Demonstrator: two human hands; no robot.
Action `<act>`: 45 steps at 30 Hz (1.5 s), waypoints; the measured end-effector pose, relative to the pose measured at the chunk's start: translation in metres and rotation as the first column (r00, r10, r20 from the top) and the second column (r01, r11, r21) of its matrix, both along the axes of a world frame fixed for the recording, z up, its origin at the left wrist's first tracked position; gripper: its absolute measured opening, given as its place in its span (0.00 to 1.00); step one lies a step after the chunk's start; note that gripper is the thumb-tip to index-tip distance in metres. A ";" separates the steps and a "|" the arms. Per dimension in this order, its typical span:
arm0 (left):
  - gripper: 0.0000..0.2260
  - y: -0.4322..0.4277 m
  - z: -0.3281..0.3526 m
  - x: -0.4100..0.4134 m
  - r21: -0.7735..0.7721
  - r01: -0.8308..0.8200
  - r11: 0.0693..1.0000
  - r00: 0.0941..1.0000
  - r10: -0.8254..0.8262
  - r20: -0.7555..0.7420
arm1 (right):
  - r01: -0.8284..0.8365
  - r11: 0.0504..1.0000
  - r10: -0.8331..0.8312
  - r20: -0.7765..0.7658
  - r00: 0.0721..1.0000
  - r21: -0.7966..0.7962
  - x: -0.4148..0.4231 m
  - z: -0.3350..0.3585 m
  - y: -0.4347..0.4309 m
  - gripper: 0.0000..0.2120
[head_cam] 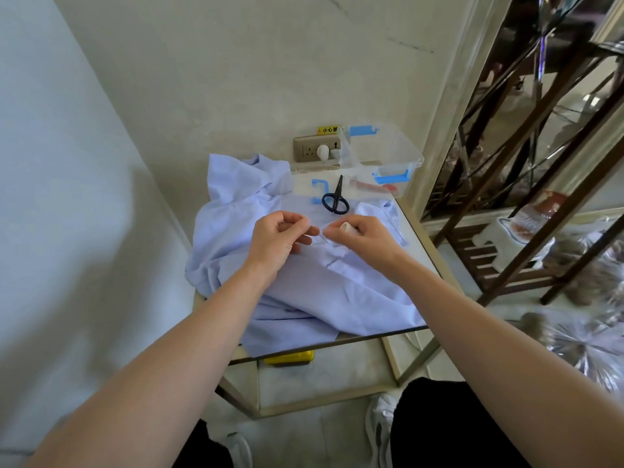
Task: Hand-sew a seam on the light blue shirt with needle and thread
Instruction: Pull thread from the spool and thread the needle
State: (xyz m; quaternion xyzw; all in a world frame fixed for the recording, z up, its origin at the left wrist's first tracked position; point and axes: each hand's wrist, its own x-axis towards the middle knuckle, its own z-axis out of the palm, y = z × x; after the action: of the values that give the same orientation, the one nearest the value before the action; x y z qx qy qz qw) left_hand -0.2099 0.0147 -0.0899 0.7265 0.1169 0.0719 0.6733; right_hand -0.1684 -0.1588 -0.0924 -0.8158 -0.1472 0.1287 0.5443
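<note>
As left hand (277, 241) and right hand (364, 236) fingers pinch one thread (315, 235), one shirt (337, 298) lies beneath.

- We see the light blue shirt (304, 292) as thin woven cloth, matt and creased.
- We take the clear storage box with blue clips (398, 153) for glossy plastic.
- The small black scissors (335, 201) look smooth to us.
- We note the glass-topped side table (415, 244), glossy, on a pale metal frame (418, 359).

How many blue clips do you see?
3 clips: one on the far end of the box, one on its near end, one on the lid, left of the scissors. More may be hidden.
</note>
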 end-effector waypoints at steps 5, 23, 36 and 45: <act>0.02 -0.009 0.002 -0.002 0.039 0.018 0.999 0.999 -0.020 0.044 | -0.024 0.999 0.024 0.010 1.000 -0.038 0.000 0.002 0.004 0.07; 0.01 -0.014 -0.023 0.018 0.108 0.062 0.992 0.995 -0.071 0.076 | 0.061 0.967 0.003 -0.249 0.969 0.247 0.009 -0.020 -0.019 0.08; 0.03 -0.017 -0.041 0.021 0.113 -0.012 0.994 0.995 0.001 0.096 | 0.140 0.981 -0.123 -0.125 0.984 0.137 0.023 -0.027 -0.002 0.09; 0.07 -0.021 -0.045 0.020 0.221 0.035 0.975 0.997 -0.048 0.056 | 0.160 0.986 -0.157 -0.054 0.986 0.053 0.017 -0.027 -0.012 0.07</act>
State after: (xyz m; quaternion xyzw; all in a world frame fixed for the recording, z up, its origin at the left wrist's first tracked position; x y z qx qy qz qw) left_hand -0.1895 -0.0062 -0.1348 0.7962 0.0726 0.0924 0.5936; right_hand -0.1517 -0.1713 -0.1191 -0.8055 -0.0720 0.1010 0.5795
